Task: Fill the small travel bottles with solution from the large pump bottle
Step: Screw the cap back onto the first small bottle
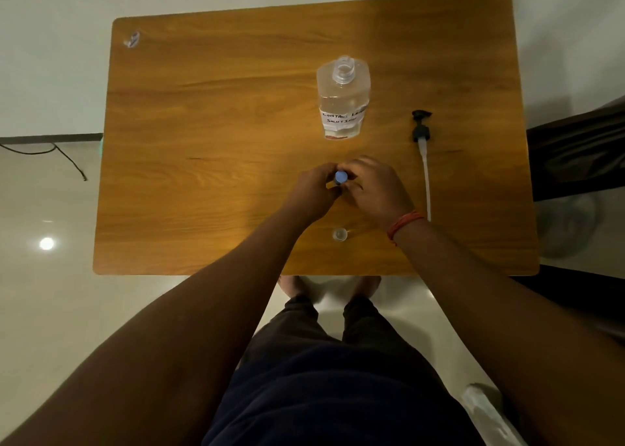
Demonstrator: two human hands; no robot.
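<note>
Hands meet mid-table: left hand (pixel 313 192) and right hand (pixel 375 188) both pinch blue-capped bottle (pixel 340 177).

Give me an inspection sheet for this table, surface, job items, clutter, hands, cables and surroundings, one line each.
Surface: wooden table, no spill visible.
Job's things: large bottle upright, neck open, part-full of clear liquid, handwritten label; pump head with its tube lying flat to the bottle's right; small travel bottle with a blue cap between both hands; a second small clear open bottle stands near the front edge.
Clutter: small clear item at the far left corner, too blurred to identify.
Hands: left hand and right hand both grip the travel bottle.
Cables: black cable on the floor, left.
Surroundings: pale glossy floor, dark furniture right.
</note>
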